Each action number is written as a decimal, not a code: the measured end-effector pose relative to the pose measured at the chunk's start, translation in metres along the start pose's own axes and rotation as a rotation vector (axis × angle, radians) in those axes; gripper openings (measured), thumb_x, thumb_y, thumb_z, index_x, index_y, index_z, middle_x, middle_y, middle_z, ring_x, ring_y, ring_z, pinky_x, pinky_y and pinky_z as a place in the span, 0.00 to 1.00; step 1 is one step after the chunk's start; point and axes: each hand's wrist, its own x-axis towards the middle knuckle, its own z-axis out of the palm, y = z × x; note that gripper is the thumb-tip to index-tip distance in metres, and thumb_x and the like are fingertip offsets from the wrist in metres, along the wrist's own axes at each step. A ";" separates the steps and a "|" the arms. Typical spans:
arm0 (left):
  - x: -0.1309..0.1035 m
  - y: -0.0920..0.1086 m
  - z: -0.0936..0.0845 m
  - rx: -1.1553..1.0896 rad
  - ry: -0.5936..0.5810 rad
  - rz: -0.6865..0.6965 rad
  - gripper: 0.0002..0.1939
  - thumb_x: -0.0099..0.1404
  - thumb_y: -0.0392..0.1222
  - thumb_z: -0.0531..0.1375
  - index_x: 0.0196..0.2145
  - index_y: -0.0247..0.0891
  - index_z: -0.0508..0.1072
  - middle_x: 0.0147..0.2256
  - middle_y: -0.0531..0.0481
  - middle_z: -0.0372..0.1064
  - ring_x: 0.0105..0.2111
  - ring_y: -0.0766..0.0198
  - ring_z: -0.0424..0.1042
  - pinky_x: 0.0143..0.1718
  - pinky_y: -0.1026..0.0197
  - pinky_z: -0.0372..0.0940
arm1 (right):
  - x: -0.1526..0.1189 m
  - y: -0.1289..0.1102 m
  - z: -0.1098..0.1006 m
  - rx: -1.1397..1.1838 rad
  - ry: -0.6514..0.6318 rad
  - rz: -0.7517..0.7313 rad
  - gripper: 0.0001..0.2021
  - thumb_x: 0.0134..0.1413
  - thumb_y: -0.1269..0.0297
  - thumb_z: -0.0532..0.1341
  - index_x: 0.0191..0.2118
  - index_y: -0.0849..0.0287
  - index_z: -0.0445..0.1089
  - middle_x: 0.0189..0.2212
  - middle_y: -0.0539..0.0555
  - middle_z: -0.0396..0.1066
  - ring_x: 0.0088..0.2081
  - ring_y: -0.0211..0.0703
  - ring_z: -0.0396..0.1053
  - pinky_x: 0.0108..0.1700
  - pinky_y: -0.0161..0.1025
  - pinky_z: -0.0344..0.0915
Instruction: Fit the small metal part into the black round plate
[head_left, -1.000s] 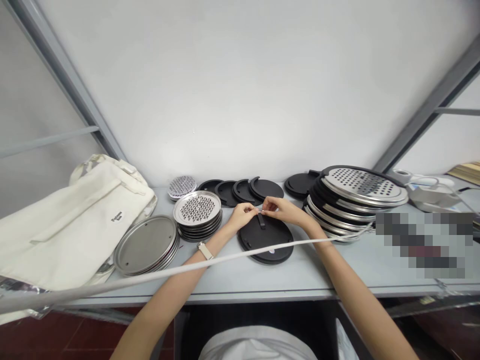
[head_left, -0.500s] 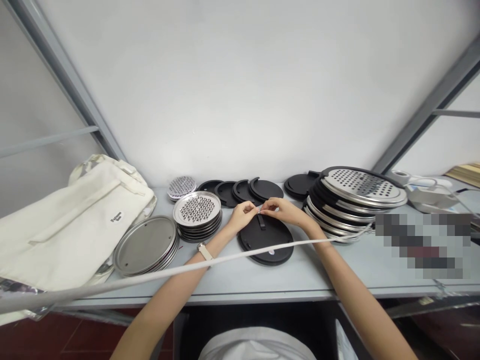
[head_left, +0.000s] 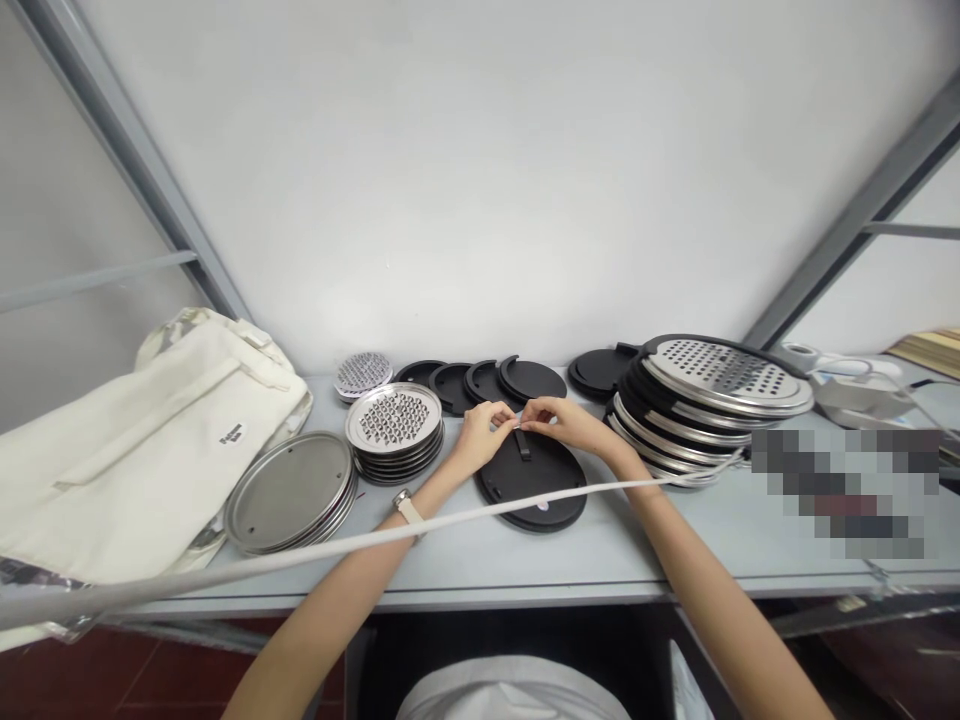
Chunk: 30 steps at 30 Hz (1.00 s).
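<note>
A round black disc (head_left: 540, 490) lies on the worktop in front of me, with a dark strap-like strip (head_left: 523, 448) on its far part and a small pale sticker near its front edge. My left hand (head_left: 487, 430) is closed in a pinch at the disc's far rim. Opposite it, fingertips almost meeting, my right hand (head_left: 561, 420) pinches too. Between them shows a tiny pale, shiny bit at the strip's end, too small to name. Left of the disc stands a stack of metal grater plates (head_left: 394, 418).
Several black discs (head_left: 532, 381) line the wall. A tall stack of perforated metal plates (head_left: 724, 372) rises at right. To the left are plain metal plates (head_left: 292, 490) and a cream bag (head_left: 172, 440). A pale cord (head_left: 465, 512) crosses the foreground above the worktop (head_left: 480, 570).
Almost nothing differs. Both hands keep their pinch at the disc's far rim, with only slight finger movement.
</note>
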 end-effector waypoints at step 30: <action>-0.004 0.012 -0.014 0.496 -0.164 0.241 0.07 0.68 0.36 0.54 0.37 0.38 0.72 0.36 0.50 0.70 0.40 0.61 0.66 0.44 0.57 0.54 | 0.000 0.012 -0.002 0.035 -0.035 0.015 0.18 0.50 0.47 0.61 0.31 0.61 0.71 0.27 0.53 0.72 0.30 0.40 0.66 0.34 0.37 0.62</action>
